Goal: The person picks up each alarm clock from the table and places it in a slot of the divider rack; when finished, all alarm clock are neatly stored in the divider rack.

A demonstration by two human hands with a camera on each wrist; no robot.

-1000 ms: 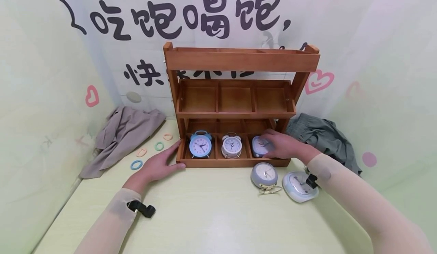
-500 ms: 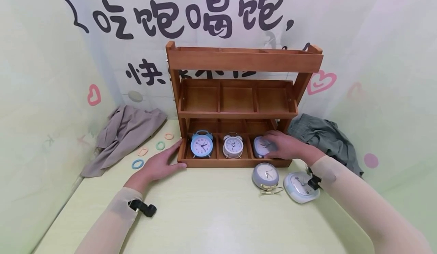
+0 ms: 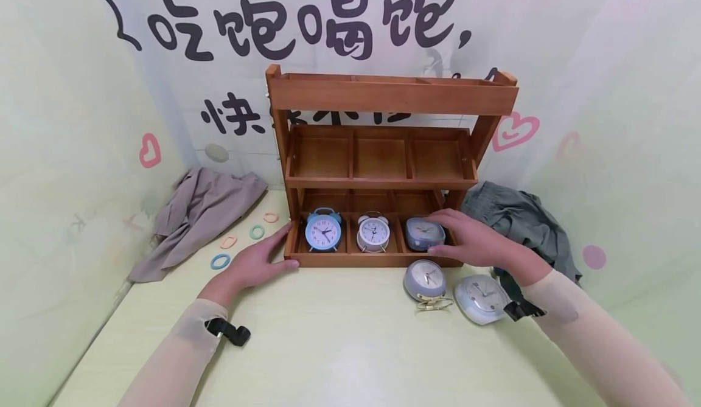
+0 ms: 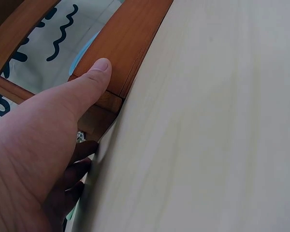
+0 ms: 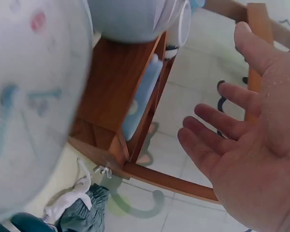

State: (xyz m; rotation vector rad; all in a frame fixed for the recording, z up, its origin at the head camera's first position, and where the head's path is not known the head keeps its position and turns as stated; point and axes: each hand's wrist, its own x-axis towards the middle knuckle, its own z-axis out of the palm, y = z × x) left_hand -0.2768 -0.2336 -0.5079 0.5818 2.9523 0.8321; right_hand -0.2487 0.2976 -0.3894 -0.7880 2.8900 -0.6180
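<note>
My left hand point(image 3: 257, 267) grips the lower left corner of the brown wooden shelf point(image 3: 378, 261), thumb on the front board and fingers along the side. In the bottom row stand a blue twin-bell alarm clock point(image 3: 323, 232) at left, a white twin-bell alarm clock point(image 3: 373, 234) in the middle and a rounded blue alarm clock point(image 3: 425, 234) at right. Beside that rounded clock is my right hand point(image 3: 482, 240), fingers spread and holding nothing; the right wrist view shows its bare palm. A round grey-purple clock point(image 3: 425, 280) and a white-and-pale-blue clock point(image 3: 482, 299) lie on the table in front.
The shelf's middle tier point(image 3: 378, 154) has three bare compartments. A mauve cloth point(image 3: 213, 212) and several coloured rings point(image 3: 220, 261) lie at left. Dark grey-green cloth point(image 3: 520, 224) is bunched at right, behind my right forearm. A printed curtain hangs at the back.
My right hand has let go of the rounded blue clock and drawn back to the right. That clock's face now tilts upward more. My left hand stays at the shelf corner.
</note>
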